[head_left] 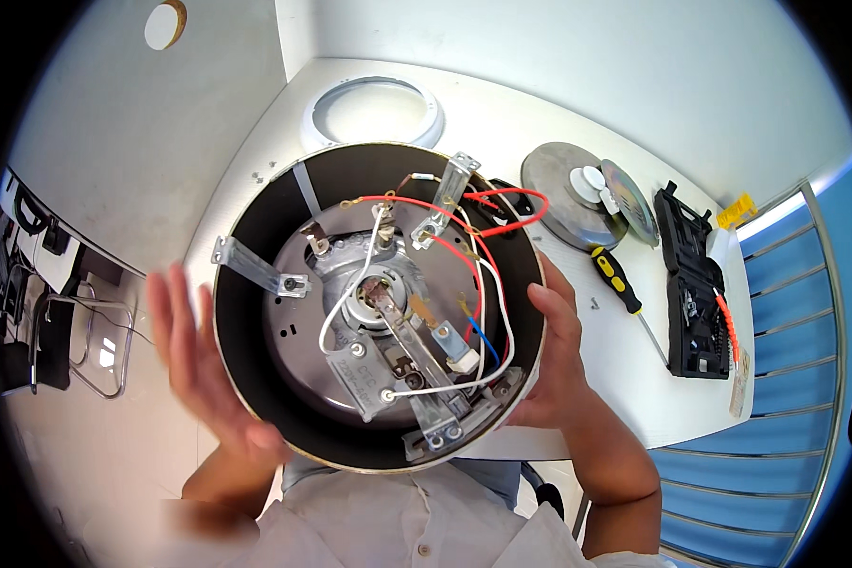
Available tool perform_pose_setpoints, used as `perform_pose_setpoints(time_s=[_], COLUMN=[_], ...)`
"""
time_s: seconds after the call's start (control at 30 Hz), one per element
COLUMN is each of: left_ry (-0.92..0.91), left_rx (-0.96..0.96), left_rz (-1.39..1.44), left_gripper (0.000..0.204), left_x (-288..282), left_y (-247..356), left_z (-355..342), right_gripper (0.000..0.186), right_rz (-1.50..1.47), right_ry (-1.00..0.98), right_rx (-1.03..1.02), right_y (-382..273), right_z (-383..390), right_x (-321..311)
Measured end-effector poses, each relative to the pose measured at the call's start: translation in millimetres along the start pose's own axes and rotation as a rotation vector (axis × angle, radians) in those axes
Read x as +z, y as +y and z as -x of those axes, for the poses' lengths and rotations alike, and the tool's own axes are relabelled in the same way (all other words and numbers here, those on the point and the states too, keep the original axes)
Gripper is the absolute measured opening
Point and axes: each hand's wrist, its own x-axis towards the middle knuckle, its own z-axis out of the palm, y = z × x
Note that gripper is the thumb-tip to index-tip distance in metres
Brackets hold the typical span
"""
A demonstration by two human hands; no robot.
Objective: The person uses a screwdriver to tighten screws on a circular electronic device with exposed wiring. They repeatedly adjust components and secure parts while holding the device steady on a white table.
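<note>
I have the dark round pot (241, 331) in mid-view, its open side facing up, over the near edge of the white table (596, 379). My right hand (560, 364) grips the pot's right side, thumb at the rim. My left hand (204, 369) is blurred beside the pot's left wall, fingers straight and spread — I cannot tell how firmly it touches.

Inside the pot I see a grey metal plate (298, 364) carrying a bare mechanism, with metal brackets (256, 270) near the wall. White wire (445, 389) loops across the plate; red wire bulges past the pot's upper right rim.

Beyond the pot on the table lies a white ring (433, 125), with a few small screws near it. To the pot's right sit a grey metal disc (547, 180), a clear round disc (631, 204) leaning on it, and white knobs on top. Nearer to me, a yellow-and-black screwdriver (615, 281) points at an opened black case (696, 327) — bits and small tool parts fill its compartments.

Farther out, right of the pot, a metal railing (800, 414) curves before a blue surface. A pale wall (559, 57) stands behind the table; left of the pot, a metal-framed chair (123, 355) stands on the tiled floor.
</note>
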Motion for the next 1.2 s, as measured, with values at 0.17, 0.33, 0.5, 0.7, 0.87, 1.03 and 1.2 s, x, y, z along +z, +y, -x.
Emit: perform_pose_setpoints(time_s=[0.17, 0.33, 0.5, 0.7, 0.87, 1.03, 1.2], left_ry=[-0.466, -0.430, -0.363, -0.316, -0.292, -0.307, -0.311], left_rx=[0.452, 0.434, 0.414, 0.429, 0.432, 0.447, 0.420], left_rz=[-0.261, -0.246, -0.224, -0.204, -0.230, -0.257, -0.303], left_gripper=[0.031, 0.025, 0.025, 0.027, 0.031, 0.040, 0.043], left_x=[-16.3, -6.4, 2.5, 8.4, 10.5, 10.8, 10.3], left_y=[39.1, 45.3, 44.8, 42.0, 43.3, 41.8, 48.0], left_z=[2.3, 7.4, 12.0, 12.0, 13.1, 14.8, 14.5], right_gripper=[0.100, 0.104, 0.108, 0.109, 0.108, 0.107, 0.108], right_rz=[0.027, -0.001, 0.013, 0.023, 0.051, 0.082, 0.096], right_ry=[0.033, -0.014, -0.032, -0.036, -0.005, 0.032, 0.031], right_rx=[-0.054, -0.019, 0.024, 0.062, 0.011, -0.042, 0.004], right_y=[5.3, 11.9, 11.4, 14.6, 11.0, 12.2, 7.9], right_z=[1.2, 10.8, 10.4, 13.4, 9.6, 8.7, 11.3], right_x=[3.3, 3.0, 3.3, 4.1, 8.5, 12.4, 11.2])
